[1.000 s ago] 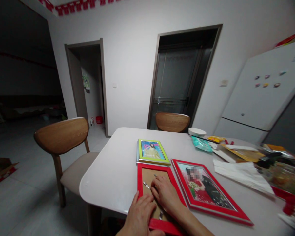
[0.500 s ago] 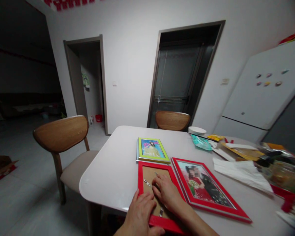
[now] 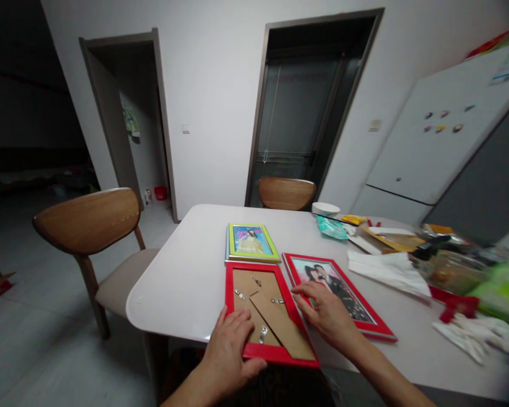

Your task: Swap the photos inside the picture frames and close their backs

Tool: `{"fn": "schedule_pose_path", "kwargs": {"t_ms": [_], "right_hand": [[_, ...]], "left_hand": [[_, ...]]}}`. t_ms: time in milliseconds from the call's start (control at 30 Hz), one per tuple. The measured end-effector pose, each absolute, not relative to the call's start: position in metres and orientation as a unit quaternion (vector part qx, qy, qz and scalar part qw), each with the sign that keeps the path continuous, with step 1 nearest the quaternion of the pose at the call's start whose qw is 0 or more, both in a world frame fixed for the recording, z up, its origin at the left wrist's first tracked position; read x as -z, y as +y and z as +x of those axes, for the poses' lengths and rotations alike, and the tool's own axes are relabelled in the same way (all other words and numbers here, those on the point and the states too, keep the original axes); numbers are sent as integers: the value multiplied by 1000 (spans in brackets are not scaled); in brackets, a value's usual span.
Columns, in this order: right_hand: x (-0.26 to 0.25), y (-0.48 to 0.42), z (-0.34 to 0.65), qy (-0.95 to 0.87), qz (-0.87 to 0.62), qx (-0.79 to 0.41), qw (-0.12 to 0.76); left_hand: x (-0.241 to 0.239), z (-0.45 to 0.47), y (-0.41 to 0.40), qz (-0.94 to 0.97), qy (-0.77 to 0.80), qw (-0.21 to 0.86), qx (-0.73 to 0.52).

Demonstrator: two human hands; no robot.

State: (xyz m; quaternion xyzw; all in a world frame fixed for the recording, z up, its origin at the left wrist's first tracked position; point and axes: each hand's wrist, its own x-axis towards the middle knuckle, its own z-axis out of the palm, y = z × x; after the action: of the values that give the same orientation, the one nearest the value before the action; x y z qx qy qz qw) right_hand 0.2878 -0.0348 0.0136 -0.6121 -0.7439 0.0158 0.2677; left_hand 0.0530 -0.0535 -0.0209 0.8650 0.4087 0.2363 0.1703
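A red picture frame [image 3: 280,355] lies face down at the table's near edge, its brown backing board [image 3: 294,336] showing. Several metal clips and a thin dark slanting line are on that board. My left hand [image 3: 229,350] grips the frame's near left corner, fingers over the side and thumb along the front edge. Just past the frame's right side, my right hand [image 3: 328,316] hovers with fingers loosely bent and apart, holding nothing. It partly covers a second red picture frame [image 3: 375,328], lying face up with a photo of two people. Behind is a yellow-green picture frame [image 3: 275,251] with a photo.
The white table [image 3: 173,282] carries a white bowl [image 3: 326,210], a teal packet [image 3: 331,227], white paper [image 3: 385,271] and mixed clutter on the right. Wooden chairs stand at the left [image 3: 89,220] and far side [image 3: 286,194]. A white fridge [image 3: 407,152] is behind.
My right hand has lifted off the backing board and moved right, uncovering clips and the slanting line. My left hand stays at the frame's corner. The whole view has shifted slightly.
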Motion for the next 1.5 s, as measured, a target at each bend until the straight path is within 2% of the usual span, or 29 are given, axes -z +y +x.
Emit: {"fn": "schedule_pose_path", "kwargs": {"t_ms": [167, 367, 667, 933, 1133, 1300, 1500], "right_hand": [[-7, -40, 269, -746, -620, -51, 237], [7, -44, 262, -759, -621, -27, 193], [5, -49, 244, -770, -607, -20, 196], [-2, -9, 221, -752, -634, -35, 177], [-6, -2, 220, -768, -614, -65, 170], [-12, -34, 238, -822, -522, -184, 135], [-4, -56, 220, -811, -520, -175, 203]], "left_hand": [[22, 53, -52, 867, 408, 173, -229], [29, 51, -55, 873, 393, 162, -241], [24, 49, -61, 881, 384, 140, -237], [19, 44, -74, 884, 371, 169, -228], [23, 43, -71, 882, 366, 175, -240], [24, 42, -69, 874, 374, 187, -249], [21, 44, -71, 864, 393, 191, -250]]}}
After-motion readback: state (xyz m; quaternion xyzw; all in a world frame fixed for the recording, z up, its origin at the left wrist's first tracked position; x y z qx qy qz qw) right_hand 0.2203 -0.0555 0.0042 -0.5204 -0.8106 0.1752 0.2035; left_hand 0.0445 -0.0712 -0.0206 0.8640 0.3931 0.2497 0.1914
